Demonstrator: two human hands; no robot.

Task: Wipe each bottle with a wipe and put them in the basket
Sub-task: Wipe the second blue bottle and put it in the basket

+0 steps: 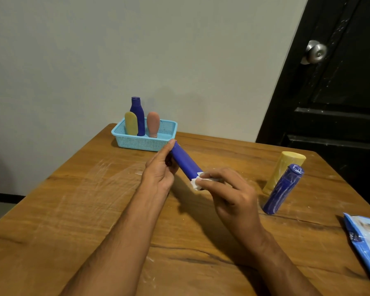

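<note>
My left hand (161, 167) grips the far end of a blue bottle (185, 160), held slanted above the table's middle. Around the bottle's near end, my right hand (226, 189) pinches a small white wipe (196, 182). A light blue basket (144, 141) sits at the table's far edge with three bottles upright in it: a yellow one (131, 123), a dark blue one (137, 114) and a pink one (153, 124). At the right stand a streaked blue bottle (283, 190) and a yellow bottle (283, 171) behind it.
A blue wipes packet (366, 242) lies at the table's right edge. The wooden table (83, 210) shows white smears on its left part. A black door (333, 82) with a metal knob stands behind at the right.
</note>
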